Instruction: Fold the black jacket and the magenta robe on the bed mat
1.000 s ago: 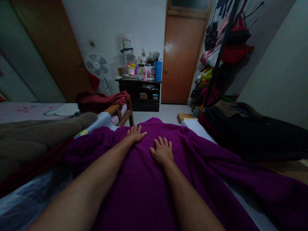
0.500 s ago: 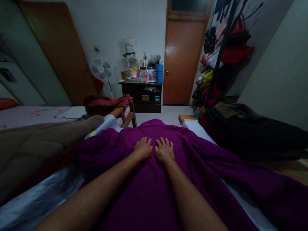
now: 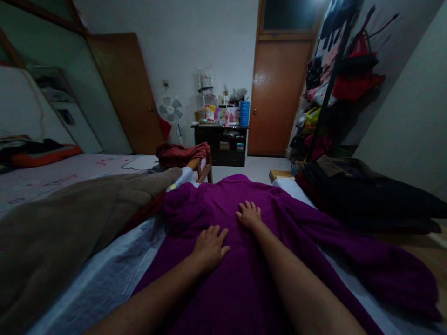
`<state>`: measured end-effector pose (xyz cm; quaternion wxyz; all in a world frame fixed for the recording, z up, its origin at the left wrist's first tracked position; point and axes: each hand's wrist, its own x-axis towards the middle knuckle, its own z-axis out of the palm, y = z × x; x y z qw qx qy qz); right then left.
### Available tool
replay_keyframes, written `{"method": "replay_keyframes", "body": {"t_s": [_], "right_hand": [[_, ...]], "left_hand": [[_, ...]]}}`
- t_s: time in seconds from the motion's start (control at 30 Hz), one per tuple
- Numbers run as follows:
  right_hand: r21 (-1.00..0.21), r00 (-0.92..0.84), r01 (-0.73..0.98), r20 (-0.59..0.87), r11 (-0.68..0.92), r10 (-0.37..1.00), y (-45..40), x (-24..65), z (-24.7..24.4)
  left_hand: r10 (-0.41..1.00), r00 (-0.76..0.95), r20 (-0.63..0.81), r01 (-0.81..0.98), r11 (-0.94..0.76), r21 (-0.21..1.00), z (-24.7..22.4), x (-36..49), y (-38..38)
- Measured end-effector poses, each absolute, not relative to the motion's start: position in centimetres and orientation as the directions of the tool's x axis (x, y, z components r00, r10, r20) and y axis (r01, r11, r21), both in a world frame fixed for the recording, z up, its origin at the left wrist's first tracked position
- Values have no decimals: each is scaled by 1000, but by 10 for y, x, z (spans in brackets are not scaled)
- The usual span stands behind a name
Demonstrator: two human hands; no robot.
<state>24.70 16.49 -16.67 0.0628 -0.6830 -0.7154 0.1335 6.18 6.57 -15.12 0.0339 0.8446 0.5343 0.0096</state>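
A purple coat (image 3: 226,288) lies spread over the bed, its collar end away from me. One sleeve (image 3: 370,246) stretches out to the right; the left sleeve (image 3: 185,204) is bunched up. My left hand (image 3: 210,246) rests palm down on the middle of the coat with fingers spread. Farther up, near the collar, my right hand (image 3: 249,216) also lies flat on the cloth, fingers apart. Neither hand grips anything.
A brown quilt (image 3: 70,218) lies to the left on the pale bedsheet (image 3: 115,260). Dark folded clothes (image 3: 366,190) are stacked at the right. Beyond the bed stand a dark cabinet (image 3: 209,149), a white fan (image 3: 171,109) and a wooden door (image 3: 279,93).
My left hand has slid back toward me over the coat, while my right hand stays near the collar. The hands are now farther apart. The view has turned left.
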Motion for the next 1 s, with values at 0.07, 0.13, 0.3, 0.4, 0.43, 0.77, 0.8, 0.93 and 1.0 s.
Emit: {"method": "replay_keyframes", "body": {"t_s": [0.07,0.13,0.3,0.4,0.43,0.77,0.8,0.93,1.0], "right_hand": [[-284,-97,957,-102,64,990,145,243,-164],[-285,-138,953,-111,102,984,121,237,-162],[-293,-190,948,-197,127,962,53,222,-157],[-297,-230,942,-238,155,944,11,215,-155],[-303,-246,938,-232,170,941,-2,214,-154],[-367,-326,898,-179,244,928,-81,231,-143],[-364,-319,899,-160,244,934,-84,231,-144],[-339,-276,909,-46,244,960,-91,227,-152],[-329,-261,913,-15,242,965,-92,225,-155]], "left_hand": [[905,422,49,906,-422,-14,-141,52,66],[899,411,152,911,-398,-110,-132,37,74],[967,211,141,958,-175,-228,-117,-13,101],[980,192,55,960,-176,-216,-109,-33,106],[978,206,46,959,-192,-210,-105,-37,105],[939,26,343,999,-37,26,-20,-56,99],[936,-57,348,990,9,138,-12,-60,103],[869,-384,313,659,21,752,12,-75,120],[851,-429,302,473,-73,878,19,-80,127]]}}
